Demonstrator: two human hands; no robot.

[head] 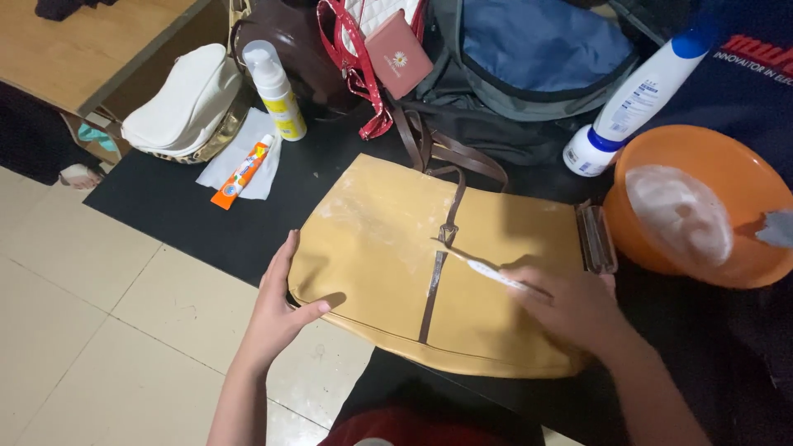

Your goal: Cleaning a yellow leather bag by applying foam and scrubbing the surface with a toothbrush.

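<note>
- Mustard-yellow leather handbag (388, 248) lies flat on a black mat (165, 202), its lower edge hanging a little past the mat's border over the pale tiled floor (91, 306); whitish smears mark its upper left face.
- A brown strap (434, 281) runs down the middle of the bag, and brown handles (450, 153) loop off its top edge.
- The left hand (277, 310) grips the bag's left edge, thumb on the face and fingers curled around the side.
- The right hand (570, 310) rests on the bag's right half, closed around the handle of a white toothbrush (487, 271) whose head points toward the centre strap and touches the leather just beside it.
- Just right of the bag stands an orange basin (727, 165) holding white foam, with a brown clasp piece (596, 238) between basin and bag.
- Behind the basin a white bottle with a blue cap (640, 95) leans tilted.
- Further back sit a grey-and-blue backpack (537, 49), a red-trimmed bag (363, 66) and a dark brown bag (289, 49).
- To the far left, well apart from the hands, are a white pouch (182, 103), a white-and-yellow pump bottle (277, 91), and an orange tube (241, 173) lying on a white tissue (223, 161).
</note>
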